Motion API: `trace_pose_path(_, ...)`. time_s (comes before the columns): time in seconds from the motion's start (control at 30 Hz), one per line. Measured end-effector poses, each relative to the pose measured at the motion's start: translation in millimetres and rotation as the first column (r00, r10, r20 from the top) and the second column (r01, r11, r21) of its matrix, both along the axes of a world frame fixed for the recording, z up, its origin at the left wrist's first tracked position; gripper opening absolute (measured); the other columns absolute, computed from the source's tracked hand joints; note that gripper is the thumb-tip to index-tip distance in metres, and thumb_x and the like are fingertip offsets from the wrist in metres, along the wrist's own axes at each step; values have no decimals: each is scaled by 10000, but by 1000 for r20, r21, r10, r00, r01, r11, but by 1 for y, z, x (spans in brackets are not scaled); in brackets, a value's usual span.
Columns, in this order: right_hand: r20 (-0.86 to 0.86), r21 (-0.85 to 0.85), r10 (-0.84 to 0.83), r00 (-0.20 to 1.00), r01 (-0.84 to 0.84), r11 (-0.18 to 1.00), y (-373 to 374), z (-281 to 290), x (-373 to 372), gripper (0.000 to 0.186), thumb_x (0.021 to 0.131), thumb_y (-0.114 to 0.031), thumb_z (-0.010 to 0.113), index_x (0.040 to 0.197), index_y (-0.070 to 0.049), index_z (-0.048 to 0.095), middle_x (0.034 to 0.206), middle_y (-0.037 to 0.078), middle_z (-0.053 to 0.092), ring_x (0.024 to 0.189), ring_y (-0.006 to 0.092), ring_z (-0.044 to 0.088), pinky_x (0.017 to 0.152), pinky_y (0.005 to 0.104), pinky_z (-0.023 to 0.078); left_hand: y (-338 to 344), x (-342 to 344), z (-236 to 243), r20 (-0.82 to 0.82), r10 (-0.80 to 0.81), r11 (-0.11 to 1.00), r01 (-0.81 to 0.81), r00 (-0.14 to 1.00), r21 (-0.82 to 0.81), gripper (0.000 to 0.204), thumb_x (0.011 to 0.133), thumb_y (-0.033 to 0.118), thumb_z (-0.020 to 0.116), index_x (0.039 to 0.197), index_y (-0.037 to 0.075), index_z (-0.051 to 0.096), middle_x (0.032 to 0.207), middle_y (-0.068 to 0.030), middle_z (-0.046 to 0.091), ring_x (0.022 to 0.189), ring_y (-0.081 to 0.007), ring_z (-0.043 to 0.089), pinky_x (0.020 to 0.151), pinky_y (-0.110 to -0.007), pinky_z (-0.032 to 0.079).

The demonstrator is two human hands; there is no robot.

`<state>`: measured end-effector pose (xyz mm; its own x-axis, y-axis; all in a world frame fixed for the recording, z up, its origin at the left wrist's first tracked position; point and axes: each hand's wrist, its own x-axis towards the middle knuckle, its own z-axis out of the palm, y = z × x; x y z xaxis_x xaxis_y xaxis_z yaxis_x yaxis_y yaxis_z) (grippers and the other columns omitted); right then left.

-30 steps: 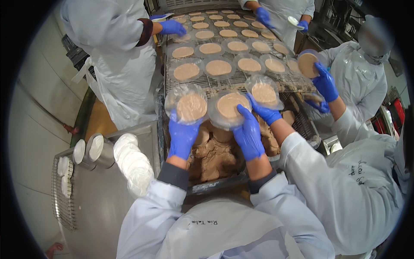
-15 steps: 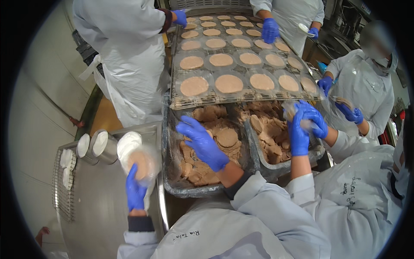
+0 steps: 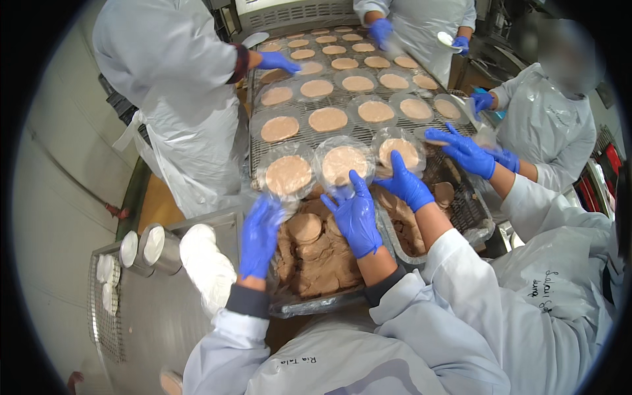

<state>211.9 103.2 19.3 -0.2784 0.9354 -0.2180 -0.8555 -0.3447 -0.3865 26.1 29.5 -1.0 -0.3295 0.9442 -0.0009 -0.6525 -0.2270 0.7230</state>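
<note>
Blue-gloved hands (image 3: 357, 222) at the near edges of film-backed patties (image 3: 345, 164)

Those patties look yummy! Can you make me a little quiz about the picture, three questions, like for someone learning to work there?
1. Pick one: what shape are the patties? (a) square (b) round (c) triangular
2. True or false: the person's right hand is gloved in blue.
3. Fill in the missing word: the pile of white discs lies to the ____ of the tub of brown mix, as the person sees it.

Key: 1 b; 2 true; 3 left.
</note>
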Motion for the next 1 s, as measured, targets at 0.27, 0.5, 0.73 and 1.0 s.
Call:
trace_pose_path(0.27,100,221,-229,968,202,954,20,37,15,220,855,-134,497,1056,-54,456,921,89,526,852,229,555,750,363,471,19,43,19,357,-218,967,250,908,-43,430,859,134,509,1229,-15,349,1203,-166,456,1081,-305,480,931,-431,410)
trace_pose_path(0.5,64,62,-21,998,17,998,12,45,-7,484,908,-246,354,1318,-17,233,1281,161,368,1097,300,447,943,418,374,-9,15,15,376,-110,992,128,920,-24,458,860,192,499,1252,23,333,1238,-171,424,1131,-323,437,943,-510,374)
trace_pose_path(0.73,66,333,19,998,-39,942,-16,61,7,479,908,-272,372,1319,-60,250,1269,152,388,1086,290,458,904,398,399,-10,12,-25,313,-143,983,170,939,-63,463,861,232,494,1233,0,342,1240,-187,410,1123,-324,435,939,-482,383)
trace_pose_path(1.0,36,221,123,992,-128,967,-8,4,12,500,841,-387,484,1258,-135,372,1273,135,400,1102,299,456,895,443,396,49,30,35,348,-284,956,237,893,174,559,867,359,478,1269,5,317,1265,-214,373,1180,-348,369,968,-503,335)
